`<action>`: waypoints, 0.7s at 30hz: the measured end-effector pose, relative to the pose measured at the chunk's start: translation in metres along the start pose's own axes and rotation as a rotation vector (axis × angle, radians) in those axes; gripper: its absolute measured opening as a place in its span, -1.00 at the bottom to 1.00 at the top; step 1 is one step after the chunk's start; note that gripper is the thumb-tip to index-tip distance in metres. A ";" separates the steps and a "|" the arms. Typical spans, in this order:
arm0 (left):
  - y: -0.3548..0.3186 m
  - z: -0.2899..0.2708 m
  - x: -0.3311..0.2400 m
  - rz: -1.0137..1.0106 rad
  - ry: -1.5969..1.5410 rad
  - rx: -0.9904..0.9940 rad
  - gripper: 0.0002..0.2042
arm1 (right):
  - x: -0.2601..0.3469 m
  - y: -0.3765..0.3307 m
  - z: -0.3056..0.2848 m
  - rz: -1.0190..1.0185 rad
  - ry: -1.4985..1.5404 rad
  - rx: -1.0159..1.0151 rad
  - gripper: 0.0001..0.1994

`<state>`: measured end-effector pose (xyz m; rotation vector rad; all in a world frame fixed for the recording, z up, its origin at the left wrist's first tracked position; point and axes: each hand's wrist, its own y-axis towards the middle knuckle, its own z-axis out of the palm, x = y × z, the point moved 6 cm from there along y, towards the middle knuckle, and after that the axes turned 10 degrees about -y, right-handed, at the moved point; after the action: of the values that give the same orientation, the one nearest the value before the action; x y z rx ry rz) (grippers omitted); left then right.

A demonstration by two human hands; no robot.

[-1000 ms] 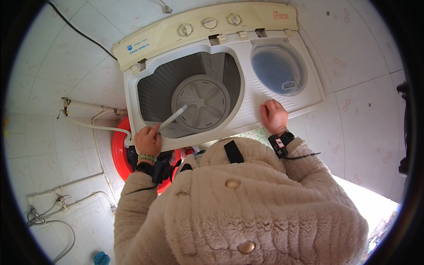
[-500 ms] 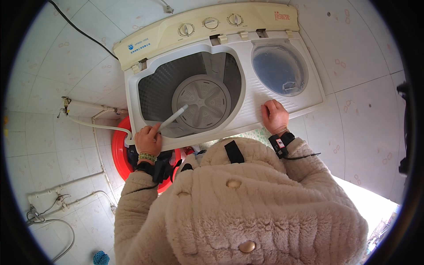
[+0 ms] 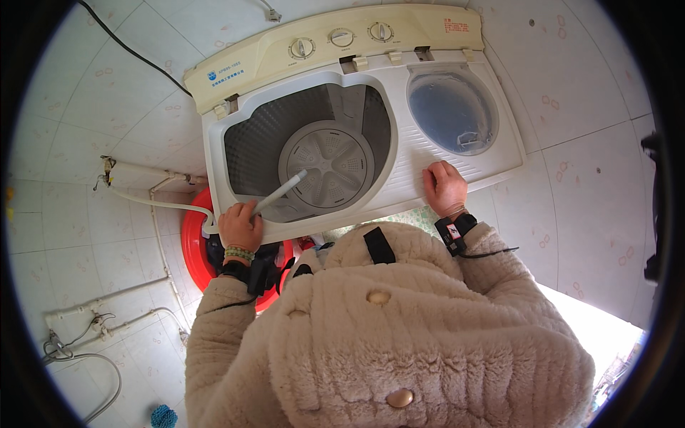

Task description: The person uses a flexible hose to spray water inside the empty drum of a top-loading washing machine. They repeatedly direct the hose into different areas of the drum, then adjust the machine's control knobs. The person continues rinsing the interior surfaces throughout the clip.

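A white twin-tub washing machine (image 3: 399, 182) stands before me, its round wash tub (image 3: 246, 135) uncovered. My left hand (image 3: 240, 227) is closed around a pale water hose (image 3: 282, 192) at the tub's front left rim. The hose's free end slants up over the ribbed disc (image 3: 326, 164) at the tub's bottom; no stream from it can be made out. On the machine's front edge, below the shut, see-through spinner lid (image 3: 453, 110), rests my right hand (image 3: 446, 188). Its fingers are curled in, and nothing shows in them.
Under the machine's left front corner sits a red basin (image 3: 193, 239) with dark cloth in it. A wall tap (image 3: 107, 165) feeds the hose. Three knobs line the cream control panel (image 3: 267, 60). Pipes (image 3: 107, 307) run along the tiled wall at left, near a blue scrubber (image 3: 163, 416).
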<state>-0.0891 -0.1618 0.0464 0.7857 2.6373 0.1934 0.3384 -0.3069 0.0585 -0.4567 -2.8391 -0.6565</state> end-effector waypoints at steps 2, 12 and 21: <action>0.000 0.000 -0.001 0.000 -0.004 0.010 -0.69 | 0.000 0.000 0.000 -0.001 -0.002 -0.002 -0.90; 0.000 0.001 0.000 -0.007 -0.005 0.013 -0.68 | 0.000 0.000 0.001 0.000 -0.012 0.005 -0.89; 0.001 -0.001 0.000 -0.022 -0.043 -0.039 -0.74 | 0.000 0.000 0.000 -0.008 -0.005 0.004 -0.89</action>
<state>-0.0890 -0.1612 0.0472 0.7391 2.5932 0.2186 0.3385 -0.3068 0.0588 -0.4468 -2.8480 -0.6523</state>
